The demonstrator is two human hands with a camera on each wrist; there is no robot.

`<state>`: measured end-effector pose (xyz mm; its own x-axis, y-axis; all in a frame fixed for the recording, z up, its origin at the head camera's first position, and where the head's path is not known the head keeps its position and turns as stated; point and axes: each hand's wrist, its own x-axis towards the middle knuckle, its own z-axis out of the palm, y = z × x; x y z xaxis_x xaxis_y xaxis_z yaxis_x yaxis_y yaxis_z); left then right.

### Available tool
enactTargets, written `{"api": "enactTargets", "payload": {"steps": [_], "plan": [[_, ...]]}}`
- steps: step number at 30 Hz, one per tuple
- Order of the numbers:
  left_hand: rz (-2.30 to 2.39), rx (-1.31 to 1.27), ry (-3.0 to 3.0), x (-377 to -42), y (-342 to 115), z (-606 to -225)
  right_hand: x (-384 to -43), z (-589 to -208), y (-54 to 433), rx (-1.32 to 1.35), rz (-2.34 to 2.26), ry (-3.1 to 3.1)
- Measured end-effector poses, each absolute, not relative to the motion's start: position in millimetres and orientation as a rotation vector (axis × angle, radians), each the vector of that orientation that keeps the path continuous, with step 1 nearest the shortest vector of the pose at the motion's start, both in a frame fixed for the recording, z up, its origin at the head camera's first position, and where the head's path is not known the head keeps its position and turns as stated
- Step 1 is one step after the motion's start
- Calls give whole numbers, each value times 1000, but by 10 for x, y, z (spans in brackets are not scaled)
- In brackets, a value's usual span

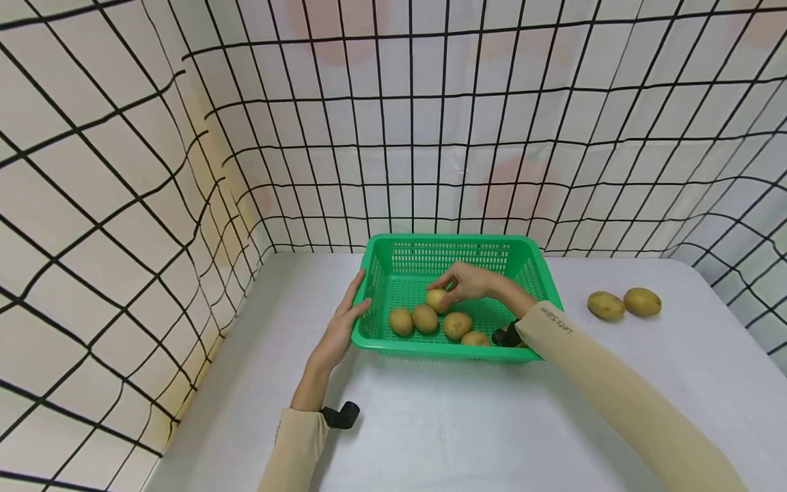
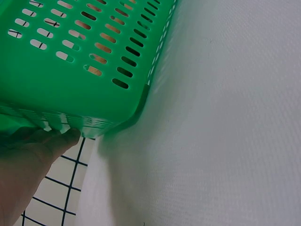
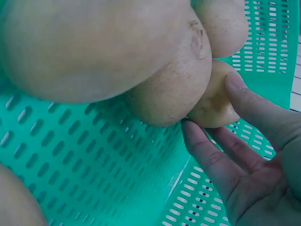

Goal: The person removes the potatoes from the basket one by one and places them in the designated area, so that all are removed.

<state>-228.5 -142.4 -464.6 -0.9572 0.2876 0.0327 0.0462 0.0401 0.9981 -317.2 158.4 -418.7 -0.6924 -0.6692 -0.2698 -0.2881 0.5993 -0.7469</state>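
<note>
A green plastic basket (image 1: 402,348) with slotted walls stands on the table and holds several potatoes. Its left side is touched by my left hand (image 1: 336,335), whose fingers stretch along the outside. The left wrist view shows this hand (image 2: 33,153) against the basket's wall (image 2: 70,89), partly hidden by it. Inside the basket, my right hand (image 1: 470,281) pinches a potato (image 1: 436,300) between thumb and fingers. In the right wrist view that potato (image 3: 215,101) sits beside other potatoes (image 3: 174,92). A row of potatoes (image 1: 425,318) lies along the basket's near side, some hidden by the right wrist.
Two more potatoes (image 1: 605,305) lie on the white table (image 1: 430,417) to the right of the basket. Black grid netting (image 1: 412,143) surrounds the table at the back and sides. Each wrist wears a small black camera (image 1: 341,415).
</note>
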Motion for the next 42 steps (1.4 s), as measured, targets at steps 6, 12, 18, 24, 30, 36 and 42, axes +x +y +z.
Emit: {"api": "enactTargets", "payload": {"steps": [6, 12, 18, 24, 30, 36, 42], "plan": [[2024, 345, 2138, -2289, -1425, -4643, -3169, -4183, 1578, -726, -943, 2286], [2026, 350, 2138, -2278, -1423, -4639, -3168, -4193, 1596, -748, -946, 2291], [2027, 346, 2133, -2278, -1418, -4636, -3159, -4161, 1624, -791, -948, 2316], [2036, 354, 2122, -2278, -1421, -4641, -3146, -4053, 1647, -783, -993, 2346], [2036, 358, 2120, -2268, -1421, -4639, -3118, -3911, 1693, -770, -1049, 2347], [2033, 364, 2126, -2264, -1413, -4631, -3059, -3758, 1797, -778, -1084, 2365], [2031, 358, 2132, -2267, -1420, -4631, -2982, -3626, 1929, -760, -1096, 2404]]}}
